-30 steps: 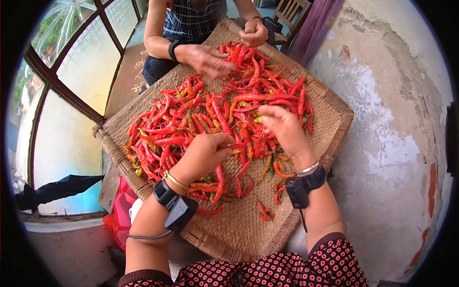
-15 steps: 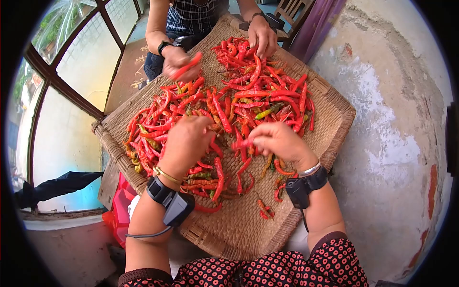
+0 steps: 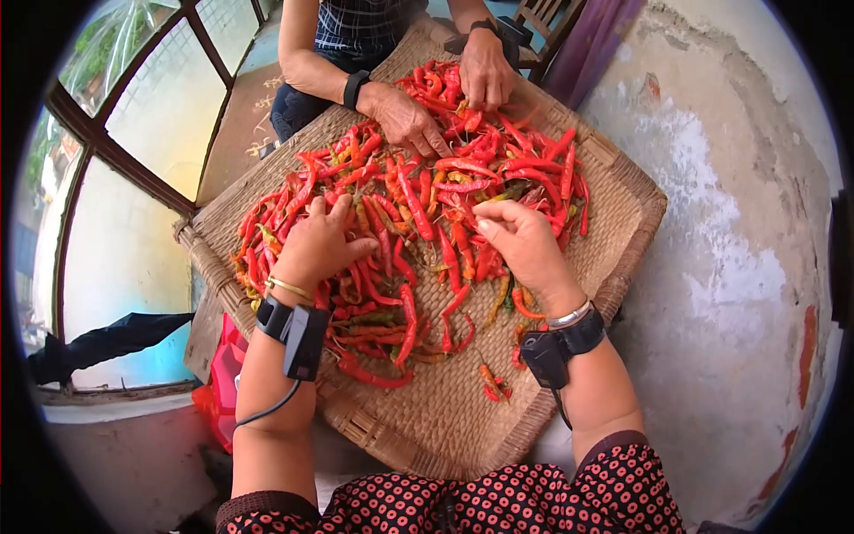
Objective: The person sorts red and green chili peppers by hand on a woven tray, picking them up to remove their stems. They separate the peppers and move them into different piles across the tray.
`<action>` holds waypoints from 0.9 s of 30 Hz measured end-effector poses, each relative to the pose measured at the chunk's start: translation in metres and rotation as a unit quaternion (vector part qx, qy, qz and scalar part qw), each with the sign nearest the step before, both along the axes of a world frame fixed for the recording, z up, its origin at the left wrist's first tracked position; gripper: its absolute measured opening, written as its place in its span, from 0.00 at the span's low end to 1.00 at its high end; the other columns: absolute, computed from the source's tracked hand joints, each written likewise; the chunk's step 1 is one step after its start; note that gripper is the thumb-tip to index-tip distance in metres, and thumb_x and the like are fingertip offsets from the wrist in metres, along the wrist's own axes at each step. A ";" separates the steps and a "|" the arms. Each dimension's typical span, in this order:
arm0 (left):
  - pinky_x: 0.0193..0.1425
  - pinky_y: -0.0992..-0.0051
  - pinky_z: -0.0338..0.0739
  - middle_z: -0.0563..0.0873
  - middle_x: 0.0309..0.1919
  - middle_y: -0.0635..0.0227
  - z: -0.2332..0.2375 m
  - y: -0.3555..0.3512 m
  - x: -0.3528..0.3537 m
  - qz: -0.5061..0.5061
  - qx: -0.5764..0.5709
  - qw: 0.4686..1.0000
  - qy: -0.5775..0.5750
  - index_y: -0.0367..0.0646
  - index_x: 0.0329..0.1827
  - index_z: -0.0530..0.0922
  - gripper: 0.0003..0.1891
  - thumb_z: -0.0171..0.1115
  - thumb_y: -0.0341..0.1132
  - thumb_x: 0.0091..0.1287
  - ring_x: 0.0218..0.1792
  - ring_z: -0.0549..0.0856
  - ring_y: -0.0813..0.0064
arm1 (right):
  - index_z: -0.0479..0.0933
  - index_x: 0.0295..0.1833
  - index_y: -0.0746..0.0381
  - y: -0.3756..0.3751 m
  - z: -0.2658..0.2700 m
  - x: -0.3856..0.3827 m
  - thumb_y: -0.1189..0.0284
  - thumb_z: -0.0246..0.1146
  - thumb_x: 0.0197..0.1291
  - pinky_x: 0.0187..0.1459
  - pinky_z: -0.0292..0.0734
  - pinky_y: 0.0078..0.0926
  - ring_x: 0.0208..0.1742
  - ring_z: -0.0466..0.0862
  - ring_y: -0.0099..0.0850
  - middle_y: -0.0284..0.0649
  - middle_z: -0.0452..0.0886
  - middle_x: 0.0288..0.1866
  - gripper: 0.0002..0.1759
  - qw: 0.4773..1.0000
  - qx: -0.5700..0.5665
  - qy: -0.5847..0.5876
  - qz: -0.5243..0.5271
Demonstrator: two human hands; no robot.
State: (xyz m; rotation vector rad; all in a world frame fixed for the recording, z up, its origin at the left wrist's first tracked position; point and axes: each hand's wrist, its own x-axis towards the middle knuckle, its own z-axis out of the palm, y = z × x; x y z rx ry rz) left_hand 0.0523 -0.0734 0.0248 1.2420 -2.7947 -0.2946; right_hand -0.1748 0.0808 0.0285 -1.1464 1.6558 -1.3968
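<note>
Red chillies [image 3: 463, 169]: a loose heap spread over most of the woven tray, thickest on the far half. A few green and yellowish ones are mixed in, and some strays lie apart toward the near edge.
Woven tray [image 3: 445, 418]: straw-coloured and square, set cornerwise between two people. Its near corner is bare weave.
Left hand [image 3: 320, 242]: palm down on the heap at the tray's left side. The fingers are spread wide and rest on the chillies, closed on none of them.
Right hand [image 3: 525, 245]: just above the middle of the heap, fingers curled in toward the thumb. Whether a chilli sits in that pinch I cannot tell.
Wrist units [image 3: 304, 336]: a black box is strapped to each forearm, and a cable hangs from the left one. A gold bangle sits beside the left box, a silver one beside the right.
Other person's hands [image 3: 405, 120]: across the tray, one lies flat on the far chillies. The second is at the far corner, fingers down in the heap.
Surroundings: an arched window [image 3: 133, 133] at left, a patchy plaster wall [image 3: 729, 222] at right, and a red bag [image 3: 222, 383] below the tray's left edge.
</note>
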 end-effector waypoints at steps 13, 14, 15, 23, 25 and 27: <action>0.47 0.62 0.76 0.73 0.46 0.51 0.018 0.065 -0.027 -0.181 0.073 0.980 0.050 0.41 0.57 0.70 0.32 0.70 0.36 0.46 0.43 0.80 0.52 | 0.78 0.48 0.67 0.000 -0.005 0.018 0.71 0.62 0.55 0.40 0.77 0.25 0.37 0.83 0.28 0.43 0.83 0.38 0.16 0.984 0.106 0.096 0.108; 0.47 0.62 0.76 0.73 0.46 0.51 0.018 0.067 -0.029 -0.191 0.100 0.975 0.060 0.41 0.56 0.71 0.31 0.70 0.36 0.46 0.43 0.80 0.52 | 0.76 0.51 0.67 0.000 -0.006 0.019 0.72 0.61 0.57 0.40 0.76 0.23 0.37 0.80 0.24 0.39 0.82 0.39 0.16 0.977 0.131 0.111 0.123; 0.47 0.62 0.76 0.73 0.46 0.51 0.017 0.069 -0.029 -0.189 0.101 0.975 0.060 0.41 0.56 0.71 0.31 0.70 0.36 0.46 0.43 0.80 0.52 | 0.74 0.54 0.67 0.000 -0.007 0.020 0.74 0.60 0.59 0.40 0.75 0.21 0.37 0.77 0.19 0.34 0.80 0.41 0.17 0.970 0.156 0.126 0.139; 0.43 0.62 0.77 0.76 0.42 0.53 0.012 0.073 -0.032 -0.265 0.124 0.940 0.173 0.36 0.45 0.74 0.20 0.66 0.36 0.51 0.39 0.81 0.54 | 0.77 0.46 0.66 0.000 -0.004 0.019 0.74 0.59 0.60 0.35 0.76 0.21 0.32 0.80 0.22 0.34 0.81 0.33 0.10 0.981 0.132 -0.060 0.128; 0.42 0.62 0.77 0.78 0.41 0.54 0.018 0.072 -0.033 -0.275 0.150 0.925 0.216 0.36 0.44 0.75 0.19 0.66 0.37 0.52 0.39 0.81 0.54 | 0.78 0.42 0.64 0.001 0.007 0.013 0.75 0.59 0.60 0.29 0.72 0.14 0.27 0.78 0.17 0.32 0.81 0.30 0.06 0.969 0.173 -0.119 0.131; 0.42 0.62 0.77 0.81 0.35 0.54 0.022 0.069 -0.034 -0.268 0.234 0.914 0.193 0.37 0.41 0.77 0.16 0.65 0.38 0.53 0.37 0.82 0.54 | 0.78 0.41 0.63 0.002 0.012 0.009 0.74 0.58 0.60 0.27 0.71 0.12 0.26 0.76 0.15 0.31 0.80 0.28 0.07 0.974 0.160 -0.107 0.117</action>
